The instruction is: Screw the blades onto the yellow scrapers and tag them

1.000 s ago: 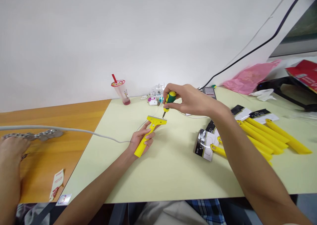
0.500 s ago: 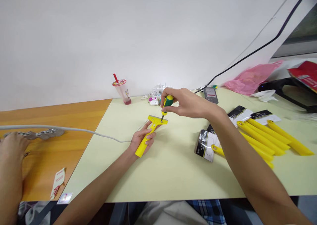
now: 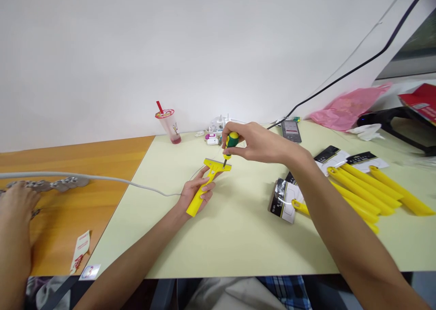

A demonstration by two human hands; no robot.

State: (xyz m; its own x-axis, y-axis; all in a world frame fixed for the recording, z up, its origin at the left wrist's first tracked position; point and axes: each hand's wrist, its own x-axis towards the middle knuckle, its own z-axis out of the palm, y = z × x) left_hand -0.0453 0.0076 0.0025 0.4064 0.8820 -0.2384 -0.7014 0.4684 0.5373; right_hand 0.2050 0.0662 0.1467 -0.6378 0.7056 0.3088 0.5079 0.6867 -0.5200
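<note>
My left hand [image 3: 195,192] is closed round the handle of a yellow scraper [image 3: 200,195], whose wide head with a metal blade edge points up and away from me. In my right hand [image 3: 250,142] is a short screwdriver [image 3: 232,140] with a green and yellow handle, gripped from above between thumb and fingers. Its shaft points down, and the tip meets the right end of the scraper head, at what looks like a screw. Several yellow scraper handles [image 3: 368,189] lie to the right of my right forearm, beside black and white packaging cards [image 3: 283,200].
A plastic cup [image 3: 170,127] with a red straw stands near the wall. Behind my hands lie small white items [image 3: 213,141] and a phone-like device [image 3: 291,130]. A grey cable [image 3: 129,181] crosses the left side. Another person's hand [image 3: 19,198] touches metal parts [image 3: 57,184] on the wooden table.
The view has shifted very slightly. Both hands keep their grips, and the screwdriver tip stays at the scraper head.
</note>
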